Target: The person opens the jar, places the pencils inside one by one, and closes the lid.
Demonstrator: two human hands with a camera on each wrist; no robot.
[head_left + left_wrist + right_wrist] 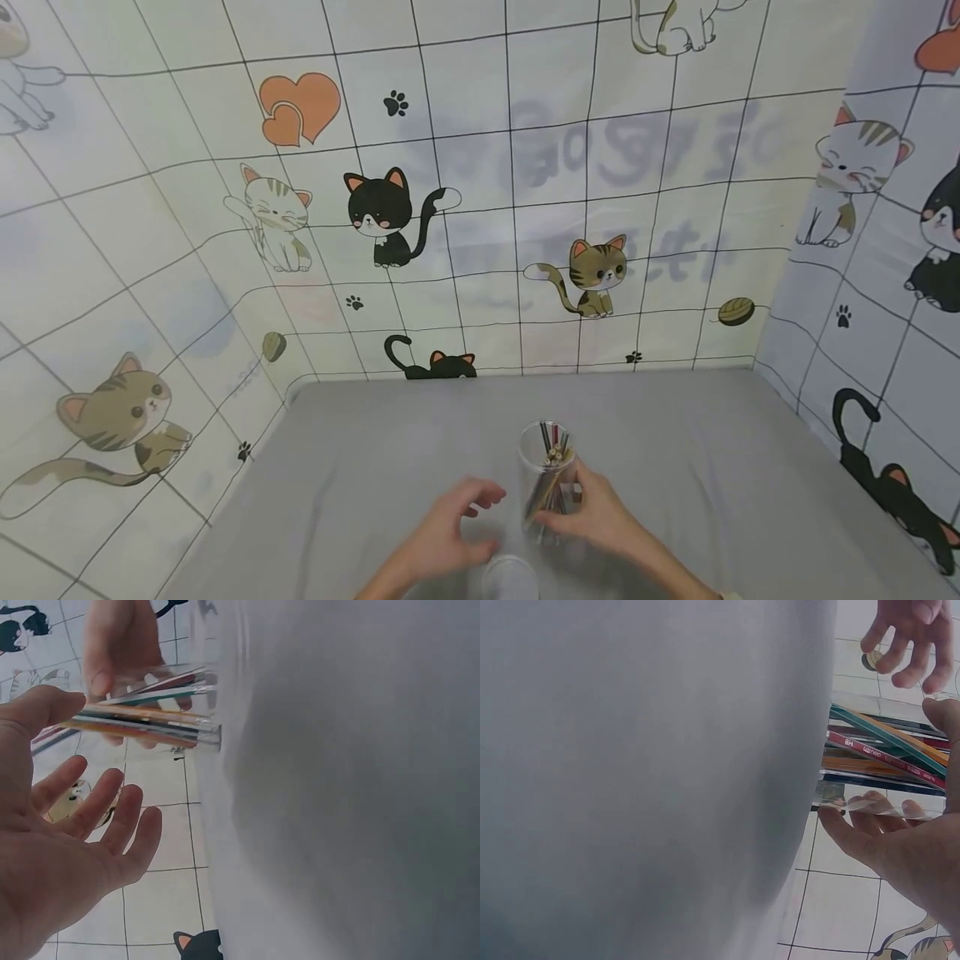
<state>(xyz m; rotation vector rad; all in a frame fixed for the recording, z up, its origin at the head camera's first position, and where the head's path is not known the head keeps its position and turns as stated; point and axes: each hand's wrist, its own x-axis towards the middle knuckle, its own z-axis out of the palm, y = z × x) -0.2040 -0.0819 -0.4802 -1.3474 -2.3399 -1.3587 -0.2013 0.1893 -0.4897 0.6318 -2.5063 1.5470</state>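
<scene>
A clear container (pixel 534 479) stands upright on the grey table, filled with pencils (pixel 553 458) of several colours. My right hand (pixel 600 512) holds it from the right side, fingers and thumb curved around the wall. In the right wrist view a red pencil (pixel 885 759) with white lettering shows among green, orange and dark ones. To the left of the container is my left hand (pixel 453 533), fingers loosely bent and holding nothing. A round whitish lid-like piece (pixel 510 578) lies close by the left thumb, at the head view's bottom edge.
A grey cloth (pixel 375 467) covers the table. White sheets with a black grid and printed cats form the back wall (pixel 480 208) and the side walls, meeting the table's edges.
</scene>
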